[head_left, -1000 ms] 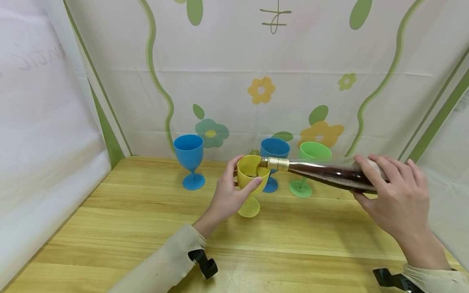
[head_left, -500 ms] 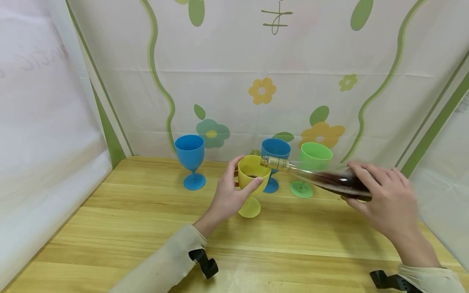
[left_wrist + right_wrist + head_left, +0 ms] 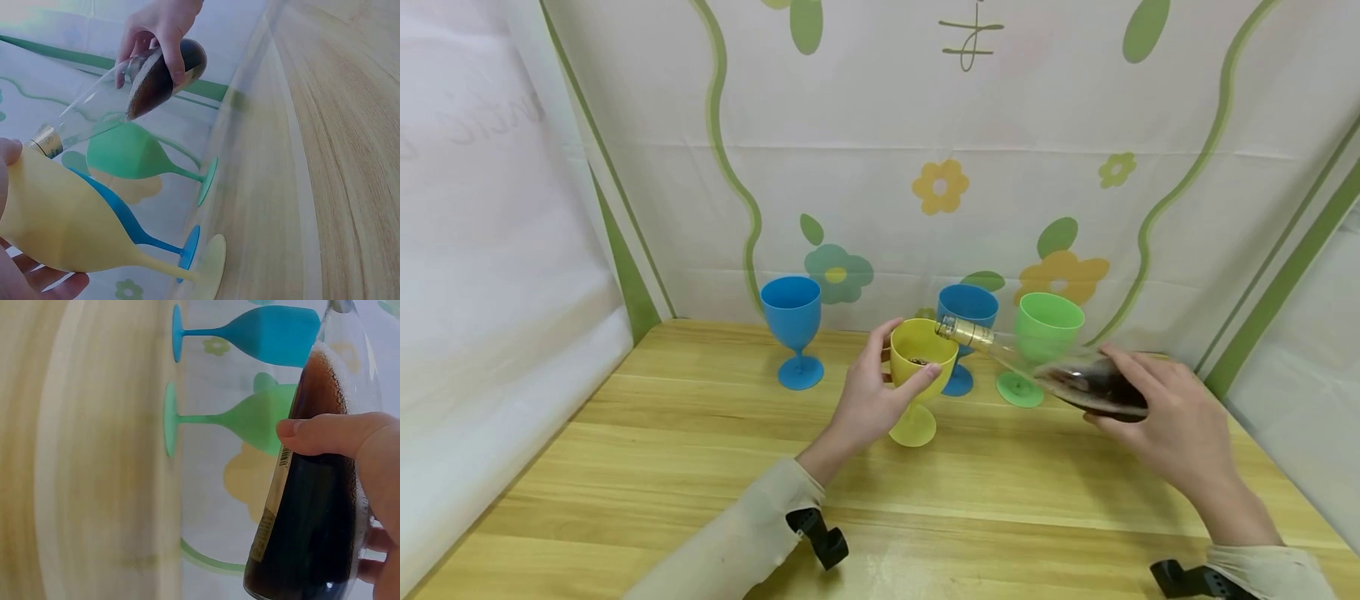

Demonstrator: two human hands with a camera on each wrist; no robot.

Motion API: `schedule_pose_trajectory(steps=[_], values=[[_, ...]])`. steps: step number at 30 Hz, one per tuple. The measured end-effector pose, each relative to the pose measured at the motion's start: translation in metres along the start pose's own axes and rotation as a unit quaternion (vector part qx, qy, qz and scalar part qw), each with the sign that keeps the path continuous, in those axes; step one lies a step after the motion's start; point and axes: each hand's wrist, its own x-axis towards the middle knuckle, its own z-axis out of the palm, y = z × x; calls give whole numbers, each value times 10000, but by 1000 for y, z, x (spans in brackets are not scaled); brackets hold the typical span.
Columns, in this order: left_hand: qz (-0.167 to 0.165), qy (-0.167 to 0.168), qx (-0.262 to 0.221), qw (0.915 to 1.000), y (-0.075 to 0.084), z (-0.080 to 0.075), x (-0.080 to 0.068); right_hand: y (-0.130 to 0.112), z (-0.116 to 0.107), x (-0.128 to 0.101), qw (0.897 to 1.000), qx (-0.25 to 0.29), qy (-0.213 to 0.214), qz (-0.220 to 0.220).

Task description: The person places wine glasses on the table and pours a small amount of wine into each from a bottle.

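The left hand (image 3: pixel 868 398) curls round the bowl of the yellow goblet (image 3: pixel 921 367), which stands mid-surface toward the back edge. The right hand (image 3: pixel 1172 417) grips the base of a glass bottle (image 3: pixel 1075 379) — neck raised near the goblet's rim, dark drink pooled low. The pour looks finished; next likely comes standing the bottle upright. A green goblet (image 3: pixel 1043 329) and two blue goblets (image 3: pixel 792 312) stand behind.
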Motion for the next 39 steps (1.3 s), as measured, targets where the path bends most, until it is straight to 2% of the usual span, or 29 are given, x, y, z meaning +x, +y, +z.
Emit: schedule_pose_trajectory(steps=[5, 14, 22, 27, 32, 39], values=[[-22, 30, 32, 10000, 0, -1, 0, -4, 6, -2, 9998, 81, -154, 119], [-65, 173, 148, 9997, 4, -2, 2, -8, 15, -6, 9987, 464, -34, 207], [-175, 453, 274, 9984, 4, -5, 6, -11, 20, -5, 9948, 945, -8, 372], [-254, 637, 458, 9966, 1, -8, 11, -13, 22, -4, 9898, 1316, 19, 542], [-261, 750, 592, 9951, -2, -11, 18, -15, 23, -5, 9836, 1549, -73, 924], [-235, 866, 636, 9939, -5, -14, 26, -18, 24, -7, 9712, 1837, -490, 1436]])
